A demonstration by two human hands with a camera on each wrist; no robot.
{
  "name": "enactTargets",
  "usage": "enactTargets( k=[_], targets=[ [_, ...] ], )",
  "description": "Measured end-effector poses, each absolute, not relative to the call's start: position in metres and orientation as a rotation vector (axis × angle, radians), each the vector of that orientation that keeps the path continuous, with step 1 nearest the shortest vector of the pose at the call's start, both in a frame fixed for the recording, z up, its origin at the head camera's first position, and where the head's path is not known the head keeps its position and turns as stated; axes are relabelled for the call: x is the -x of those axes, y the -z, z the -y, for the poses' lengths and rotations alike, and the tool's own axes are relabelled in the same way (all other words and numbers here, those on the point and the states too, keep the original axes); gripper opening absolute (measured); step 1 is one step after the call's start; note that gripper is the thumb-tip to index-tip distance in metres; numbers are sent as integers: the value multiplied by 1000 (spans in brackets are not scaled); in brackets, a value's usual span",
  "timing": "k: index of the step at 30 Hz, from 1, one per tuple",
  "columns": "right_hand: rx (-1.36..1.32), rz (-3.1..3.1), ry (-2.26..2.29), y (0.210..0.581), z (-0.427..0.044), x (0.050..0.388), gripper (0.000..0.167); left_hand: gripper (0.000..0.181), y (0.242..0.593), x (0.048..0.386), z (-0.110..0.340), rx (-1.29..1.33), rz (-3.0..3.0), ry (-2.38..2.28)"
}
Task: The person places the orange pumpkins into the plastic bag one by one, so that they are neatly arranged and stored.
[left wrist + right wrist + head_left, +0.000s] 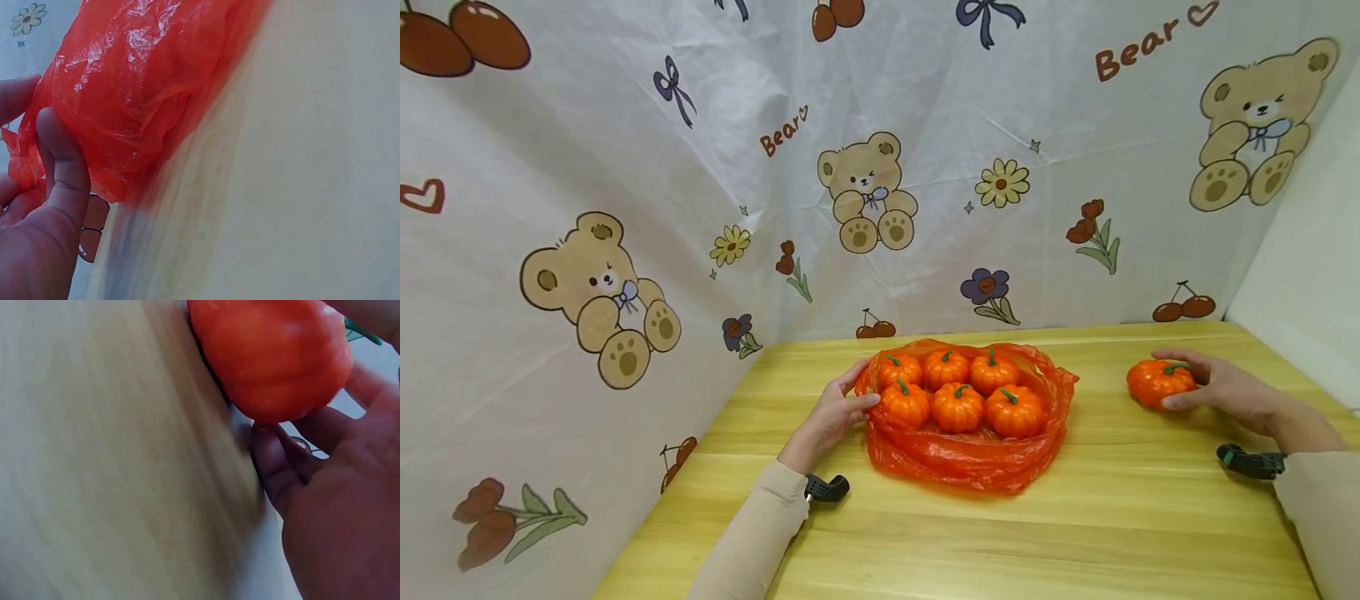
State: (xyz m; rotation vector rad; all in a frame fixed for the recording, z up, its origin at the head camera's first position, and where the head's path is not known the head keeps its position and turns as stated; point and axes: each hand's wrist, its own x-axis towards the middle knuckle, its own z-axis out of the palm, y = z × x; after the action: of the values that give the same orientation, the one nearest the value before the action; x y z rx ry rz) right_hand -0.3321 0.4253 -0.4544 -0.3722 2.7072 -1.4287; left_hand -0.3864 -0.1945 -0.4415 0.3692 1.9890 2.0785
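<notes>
An orange-red plastic bag (970, 462) lies wide open on the table, with several small orange toy pumpkins (957, 407) in two rows inside it. My left hand (837, 410) holds the bag's left rim, thumb toward the front. In the left wrist view, that hand (47, 206) has the thin red plastic (137, 94) between thumb and fingers. Off to the right, a lone pumpkin (1153, 383) with a green stem sits on the table, and my right hand (1232, 392) grips it from its right side. The right wrist view shows the thumb (275, 459) against the pumpkin's (275, 359) lower side.
The wooden table (1000, 542) meets a white cloth backdrop (925, 83) printed with bears and flowers at its far and left edges. A plain white wall (1315, 292) stands at the right. Dark wrist-camera mounts (827, 488) are strapped at both wrists.
</notes>
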Motion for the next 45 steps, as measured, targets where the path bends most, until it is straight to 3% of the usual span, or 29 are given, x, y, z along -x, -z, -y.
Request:
enactTargets(
  k=[19, 32, 45],
  targets=[
    [393, -2701, 1456, 444, -417, 331, 69, 85, 440, 385, 196, -369, -1983, -2082],
    [524, -2707, 1420, 391, -366, 332, 64, 86, 438, 384, 197, -384, -1964, -2098],
    [667, -2585, 1285, 341, -301, 323, 74, 86, 438, 384, 196, -385, -1959, -2095]
  ],
)
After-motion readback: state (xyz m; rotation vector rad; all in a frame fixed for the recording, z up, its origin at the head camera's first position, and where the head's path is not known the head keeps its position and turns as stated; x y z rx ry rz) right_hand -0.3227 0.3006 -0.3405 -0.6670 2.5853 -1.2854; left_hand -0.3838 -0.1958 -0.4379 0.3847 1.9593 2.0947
